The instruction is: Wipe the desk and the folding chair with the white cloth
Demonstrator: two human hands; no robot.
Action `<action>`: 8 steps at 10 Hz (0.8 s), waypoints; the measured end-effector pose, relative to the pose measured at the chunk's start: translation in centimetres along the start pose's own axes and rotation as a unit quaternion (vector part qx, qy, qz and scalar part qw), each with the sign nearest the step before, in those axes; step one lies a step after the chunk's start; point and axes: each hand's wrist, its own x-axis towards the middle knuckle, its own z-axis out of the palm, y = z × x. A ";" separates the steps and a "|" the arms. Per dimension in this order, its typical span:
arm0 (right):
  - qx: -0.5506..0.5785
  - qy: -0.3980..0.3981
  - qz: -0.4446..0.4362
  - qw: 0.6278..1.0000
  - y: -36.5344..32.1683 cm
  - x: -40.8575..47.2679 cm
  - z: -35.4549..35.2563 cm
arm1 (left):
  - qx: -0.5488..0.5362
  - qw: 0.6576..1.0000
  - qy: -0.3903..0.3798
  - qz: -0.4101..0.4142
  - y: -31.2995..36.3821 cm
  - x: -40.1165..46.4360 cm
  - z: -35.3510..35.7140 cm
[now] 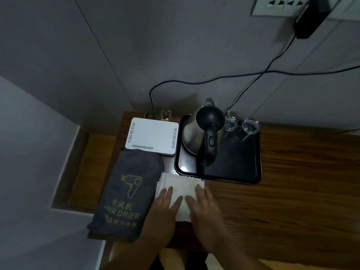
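Note:
A folded white cloth (181,187) lies flat on the dark wooden desk (292,191), just in front of the black tray. My left hand (165,205) rests palm-down on the cloth's left part, fingers spread. My right hand (204,205) presses flat on its right part, fingers slightly apart. Both hands lie on top of the cloth without gripping it. No folding chair is in view.
A grey hair-drier bag (126,193) lies left of the cloth, and a white router (153,135) sits behind the bag. The black tray (237,168) holds a steel kettle (202,133) and two upturned glasses (241,126). Black cables (214,78) hang along the wall.

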 end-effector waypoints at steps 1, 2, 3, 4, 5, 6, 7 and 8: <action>-0.049 -0.061 -0.045 0.996 0.1 -0.2 1.4 | 0.081 0.996 -0.043 0.018 -0.5 -0.1 1.0; -0.052 -0.086 -0.037 0.994 0.6 0.1 1.7 | 0.089 0.994 -0.057 0.016 -1.1 0.1 1.1; -0.014 -0.102 -0.044 0.994 1.0 0.2 2.2 | 0.064 0.997 -0.040 -0.003 -1.0 0.3 0.8; -0.004 -0.130 -0.040 0.991 0.8 0.2 0.8 | 0.058 0.993 -0.101 -0.017 -0.5 0.3 0.2; 0.000 -0.153 -0.042 0.987 0.4 0.1 -1.8 | 0.056 0.993 -0.093 -0.042 0.8 -0.4 -1.4; -0.001 -0.169 -0.048 0.985 0.0 -1.0 -4.7 | 0.067 0.993 -0.066 -0.067 2.5 -2.0 -3.6; 0.000 -0.156 -0.048 0.987 -0.2 -2.4 -7.8 | 0.069 0.992 -0.045 -0.092 4.1 -3.9 -6.4; -0.005 -0.141 -0.055 0.989 -1.0 -4.4 -11.1 | 0.046 0.995 -0.048 -0.081 5.8 -6.5 -9.5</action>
